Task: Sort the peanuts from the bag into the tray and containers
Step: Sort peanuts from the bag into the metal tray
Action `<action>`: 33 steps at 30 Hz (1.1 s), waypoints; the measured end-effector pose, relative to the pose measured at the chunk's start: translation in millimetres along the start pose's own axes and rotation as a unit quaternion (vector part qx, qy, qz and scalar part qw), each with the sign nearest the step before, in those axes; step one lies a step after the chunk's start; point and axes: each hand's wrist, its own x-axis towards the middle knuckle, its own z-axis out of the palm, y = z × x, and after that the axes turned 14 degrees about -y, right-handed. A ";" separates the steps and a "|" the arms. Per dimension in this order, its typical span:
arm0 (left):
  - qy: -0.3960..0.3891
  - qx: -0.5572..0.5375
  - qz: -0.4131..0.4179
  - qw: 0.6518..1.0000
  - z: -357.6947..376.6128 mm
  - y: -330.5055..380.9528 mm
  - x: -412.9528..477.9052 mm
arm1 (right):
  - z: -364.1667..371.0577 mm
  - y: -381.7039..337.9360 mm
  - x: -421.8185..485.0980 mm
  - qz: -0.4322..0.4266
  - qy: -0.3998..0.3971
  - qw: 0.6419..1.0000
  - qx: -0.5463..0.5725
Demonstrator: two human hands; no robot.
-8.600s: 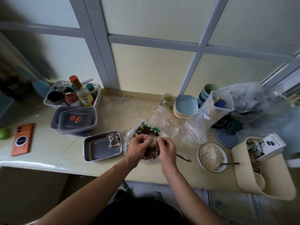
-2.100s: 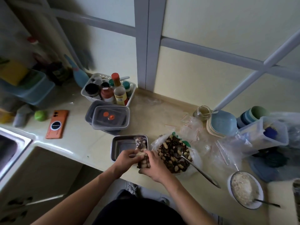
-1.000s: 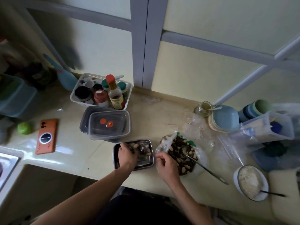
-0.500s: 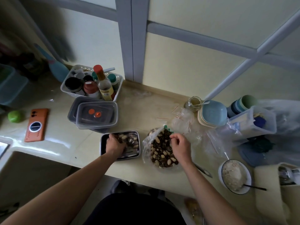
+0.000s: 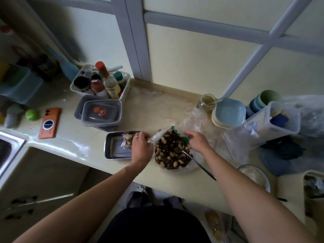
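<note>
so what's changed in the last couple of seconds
The packet both hands held now lies in the tray, let go. The left hand has come off it toward the bag; the right hand sits at the bag's far rim. The spoon and containers stayed put.

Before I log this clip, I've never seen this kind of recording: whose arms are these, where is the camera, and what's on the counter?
No machine here: a person works bare-handed, filmed by one wide-angle camera worn on their head, looking down. On the counter sit a metal tray with a small packet of peanuts in it, an open bag of peanuts with a spoon in it, and stacked lidded containers. The left hand and right hand are at the bag's opposite edges; whether they grip it is unclear.
</note>
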 end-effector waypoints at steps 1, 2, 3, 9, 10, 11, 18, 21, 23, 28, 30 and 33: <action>-0.014 0.004 0.006 1.000 4.8 4.9 -1.8 | 0.4 0.1 -1.3 -0.010 0.016 1.000 -0.011; -0.025 0.005 0.010 1.000 9.2 9.4 -4.1 | 1.1 0.9 -2.7 -0.017 0.035 0.999 -0.035; -0.034 0.006 0.014 0.999 13.5 13.6 -6.8 | 1.9 1.3 -4.8 -0.022 0.053 0.996 -0.065; -0.091 -0.001 0.044 0.995 25.8 33.4 -18.9 | 0.6 -1.1 -9.0 -0.065 0.021 0.985 -0.160; -0.104 0.002 0.042 0.994 26.9 34.1 -19.4 | -0.3 -3.0 -9.8 -0.057 -0.003 0.986 -0.160; -0.114 0.004 0.040 0.993 28.9 34.2 -20.5 | -0.7 -3.5 -11.0 -0.053 -0.016 0.986 -0.159; -0.152 0.007 0.014 0.988 38.5 38.3 -30.0 | -4.1 3.1 -18.6 -0.089 0.050 0.987 -0.126; -0.156 -0.023 0.016 0.987 41.7 38.9 -29.8 | -3.8 1.5 -31.3 -0.161 0.157 0.969 -0.102; -0.162 -0.073 0.013 0.984 41.2 42.3 -29.9 | -2.5 -1.1 -44.8 -0.207 0.172 0.961 -0.065; -0.249 -0.239 0.055 0.937 35.9 48.9 -22.1 | 2.7 3.3 -78.6 -0.218 0.080 0.972 0.028; -0.270 -0.244 0.045 0.930 32.0 51.8 -20.4 | 5.8 10.8 -86.0 -0.215 0.069 0.973 0.043; -0.314 -0.275 0.026 0.908 26.1 58.5 -21.4 | 6.4 19.5 -93.3 -0.210 0.063 0.973 0.066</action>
